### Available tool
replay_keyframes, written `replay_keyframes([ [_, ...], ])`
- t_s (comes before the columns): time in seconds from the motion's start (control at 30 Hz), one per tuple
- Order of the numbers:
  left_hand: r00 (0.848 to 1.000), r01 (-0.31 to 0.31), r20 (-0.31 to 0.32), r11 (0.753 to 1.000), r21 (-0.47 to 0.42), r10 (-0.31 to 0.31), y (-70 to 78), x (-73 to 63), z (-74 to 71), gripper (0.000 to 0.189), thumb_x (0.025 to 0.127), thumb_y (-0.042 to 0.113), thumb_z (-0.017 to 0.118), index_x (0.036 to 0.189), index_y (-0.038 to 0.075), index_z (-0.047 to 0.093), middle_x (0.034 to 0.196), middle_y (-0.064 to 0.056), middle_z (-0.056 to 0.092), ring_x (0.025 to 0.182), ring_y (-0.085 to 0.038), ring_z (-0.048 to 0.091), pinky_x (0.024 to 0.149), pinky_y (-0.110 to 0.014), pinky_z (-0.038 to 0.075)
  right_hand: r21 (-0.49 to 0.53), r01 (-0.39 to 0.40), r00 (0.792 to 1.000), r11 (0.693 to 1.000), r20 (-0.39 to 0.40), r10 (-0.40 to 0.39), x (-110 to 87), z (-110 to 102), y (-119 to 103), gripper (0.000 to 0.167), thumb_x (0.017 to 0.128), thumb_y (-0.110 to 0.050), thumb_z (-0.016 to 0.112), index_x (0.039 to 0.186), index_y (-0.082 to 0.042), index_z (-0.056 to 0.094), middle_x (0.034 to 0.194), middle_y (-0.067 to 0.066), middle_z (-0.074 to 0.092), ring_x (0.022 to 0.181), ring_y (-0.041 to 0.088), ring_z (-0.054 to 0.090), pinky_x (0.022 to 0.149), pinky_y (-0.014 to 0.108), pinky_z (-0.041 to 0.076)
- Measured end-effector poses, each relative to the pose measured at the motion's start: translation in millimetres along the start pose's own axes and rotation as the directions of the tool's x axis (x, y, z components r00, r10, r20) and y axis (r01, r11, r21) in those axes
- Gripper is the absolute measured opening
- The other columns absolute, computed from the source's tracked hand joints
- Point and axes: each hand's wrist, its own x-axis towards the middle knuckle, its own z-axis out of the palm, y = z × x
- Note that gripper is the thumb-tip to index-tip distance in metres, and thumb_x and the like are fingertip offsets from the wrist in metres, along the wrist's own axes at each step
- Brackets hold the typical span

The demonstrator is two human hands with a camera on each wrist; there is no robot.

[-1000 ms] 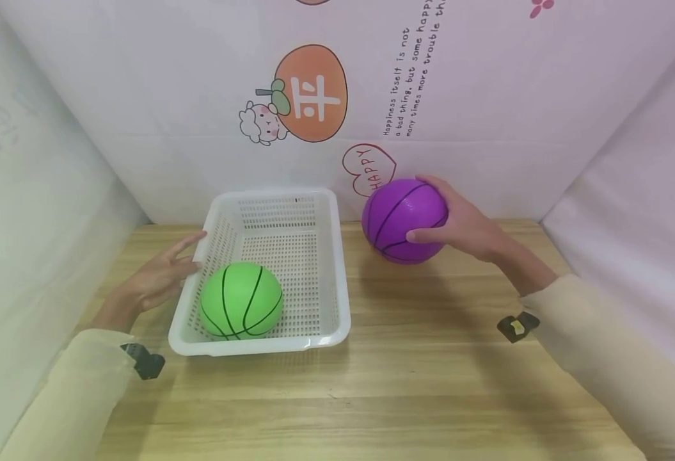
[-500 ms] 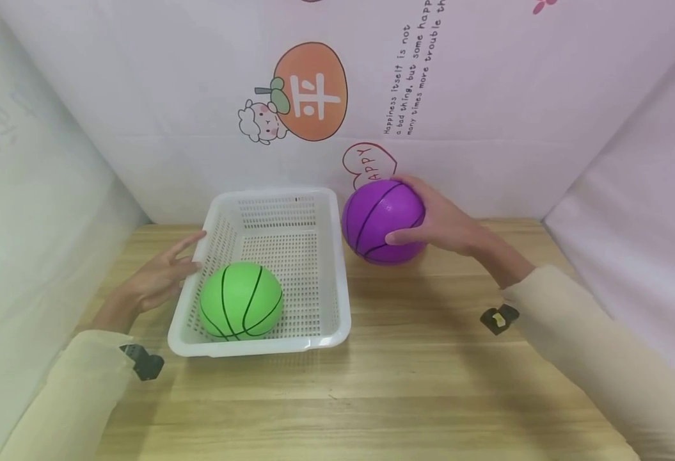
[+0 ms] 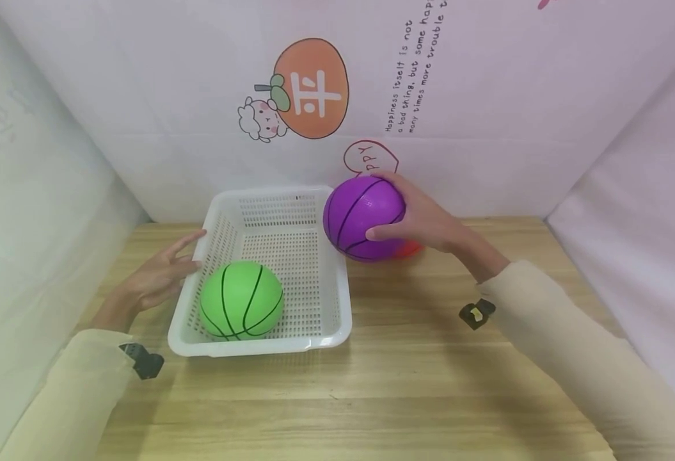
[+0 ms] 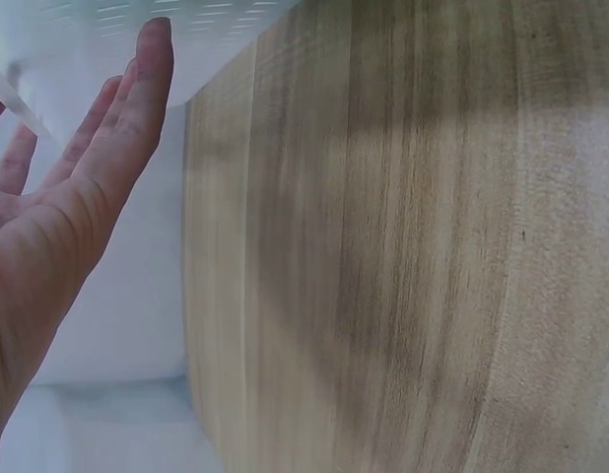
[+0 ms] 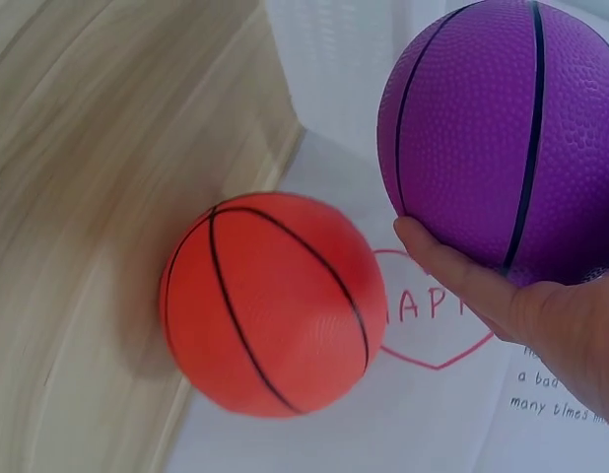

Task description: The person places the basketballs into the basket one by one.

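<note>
A purple toy basketball [image 3: 360,218] is held up by my right hand [image 3: 423,218], fingers over its far side and thumb on the near side. It overlaps the right rim of the white plastic basket [image 3: 337,320] in the head view. Inside that basket, at the near left, lies a green toy basketball [image 3: 242,301]. My left hand [image 3: 158,278] is at the basket's left rim, fingers extended and fingertips at the edge. Mostly hidden behind the purple ball is a red toy basketball [image 3: 409,249]; the right wrist view shows this red ball [image 5: 273,304] whole.
The wooden tabletop [image 3: 337,403] extends in front of the basket and to its right. A white printed cloth wall [image 3: 475,96] rises at the back, and white cloth walls stand at both sides.
My right hand has carried the purple ball leftward to the basket's right rim. The red ball has come partly into sight behind it. My left hand has stayed put.
</note>
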Motion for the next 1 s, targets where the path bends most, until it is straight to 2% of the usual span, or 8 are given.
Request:
replay_keyframes([
  [0.17,1.000,0.002,-0.003,1.000,-0.005,-0.002,-0.6,-0.3,-1.5,0.077,0.104,0.008,0.050,0.162,0.032,0.007,0.160,-0.026,0.021,0.137,-0.046,0.035,0.102,-0.059,0.042,-0.009,0.027,1.000,1.000,0.010,-0.027,8.9,9,-7,0.099,0.073,-0.032,0.089,0.155,-0.029,0.033,0.149,0.006,0.040,0.124,0.031,0.051,0.094,0.052,0.052],
  [0.37,1.000,0.002,0.001,1.000,-0.014,-0.002,-1.6,-0.3,-1.6,0.077,0.103,0.006,0.049,0.162,0.032,0.007,0.159,-0.027,0.021,0.135,-0.043,0.039,0.101,-0.059,0.044,-0.021,0.012,1.000,1.000,0.014,-0.012,13.8,16,-15,0.101,0.073,-0.034,0.088,0.156,-0.029,0.030,0.152,0.006,0.037,0.124,0.032,0.050,0.094,0.053,0.052],
  [0.57,1.000,-0.009,0.001,1.000,-0.020,0.009,-2.6,1.6,-2.6,0.078,0.102,0.004,0.050,0.162,0.031,0.007,0.158,-0.029,0.022,0.124,-0.029,0.054,0.099,-0.058,0.046,-0.041,0.006,1.000,0.999,0.008,-0.005,17.0,18,-17,0.102,0.074,-0.036,0.087,0.157,-0.027,0.029,0.152,0.007,0.037,0.124,0.032,0.050,0.095,0.052,0.052],
  [0.73,1.000,-0.005,-0.016,1.000,-0.020,0.005,-2.6,3.0,-3.1,0.078,0.102,0.002,0.050,0.162,0.032,0.009,0.157,-0.029,0.024,0.115,-0.022,0.060,0.097,-0.057,0.048,-0.067,-0.002,1.000,0.998,0.005,0.003,20.6,20,-22,0.101,0.073,-0.041,0.087,0.156,-0.032,0.030,0.149,0.006,0.041,0.122,0.030,0.051,0.093,0.051,0.053],
  [1.0,0.999,-0.015,-0.035,1.000,-0.009,0.014,0.9,2.2,0.6,0.080,0.100,0.000,0.051,0.162,0.027,0.010,0.154,-0.032,0.028,0.112,-0.023,0.062,0.094,-0.057,0.050,-0.001,0.004,0.999,1.000,0.035,-0.004,30.6,29,-27,0.099,0.075,-0.040,0.086,0.155,-0.032,0.030,0.148,0.005,0.039,0.123,0.030,0.049,0.089,0.048,0.055],
])
